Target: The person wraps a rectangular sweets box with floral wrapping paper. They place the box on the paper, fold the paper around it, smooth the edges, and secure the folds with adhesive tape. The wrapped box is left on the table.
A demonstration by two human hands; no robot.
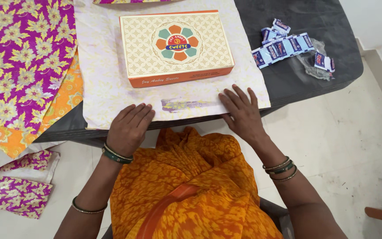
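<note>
Both the left hand [129, 126] and right hand [240, 113] are laid flat, fingers spread, on the wrapping sheet [107, 88]; the box [175, 46] at twelve o'clock could be shifted off-centre if the sheet is tugged unevenly.

The flat box [176, 46] fills the middle of the pale paper sheet [111, 95], blocking a straight reach forward. Between the box's front edge and both hands lies a bare strip of paper. Left, floral sheets [21, 57] cover the table; right, small blue packets [284, 46] lie well apart, with dark tabletop [288, 84] free between.
</note>
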